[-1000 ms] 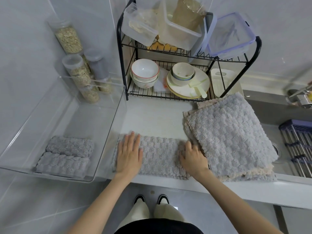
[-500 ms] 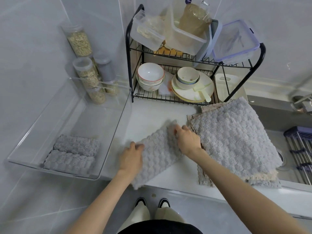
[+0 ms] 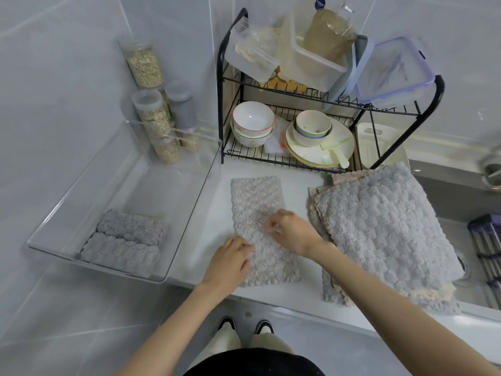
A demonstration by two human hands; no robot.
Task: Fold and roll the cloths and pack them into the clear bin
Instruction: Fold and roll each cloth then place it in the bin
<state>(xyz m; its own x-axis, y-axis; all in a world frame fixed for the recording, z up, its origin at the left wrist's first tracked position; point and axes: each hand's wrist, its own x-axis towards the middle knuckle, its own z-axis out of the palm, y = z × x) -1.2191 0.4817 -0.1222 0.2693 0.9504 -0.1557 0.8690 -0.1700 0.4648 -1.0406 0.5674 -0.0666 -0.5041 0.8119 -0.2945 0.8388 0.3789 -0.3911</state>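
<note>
A folded grey cloth (image 3: 257, 204) lies as a long strip on the white counter, pointing away from me. My left hand (image 3: 230, 263) rests on its near left edge. My right hand (image 3: 294, 232) touches the middle of the strip with bent, blurred fingers. The clear bin (image 3: 195, 210) stands to the left, and two rolled grey cloths (image 3: 127, 240) lie side by side at its near end. A stack of unfolded grey and beige cloths (image 3: 385, 229) sits to the right, partly under my right forearm.
A black dish rack (image 3: 221, 104) with bowls, plates and plastic boxes stands behind the cloth. Jars of grain (image 3: 151, 115) stand in the left corner behind the bin. The sink (image 3: 461, 202) lies to the right. The counter's front edge (image 3: 284, 297) runs just below my hands.
The folded strip was turned from lying crosswise to pointing away from me and set flat. Both hands let go of its ends and now rest on its near half.
</note>
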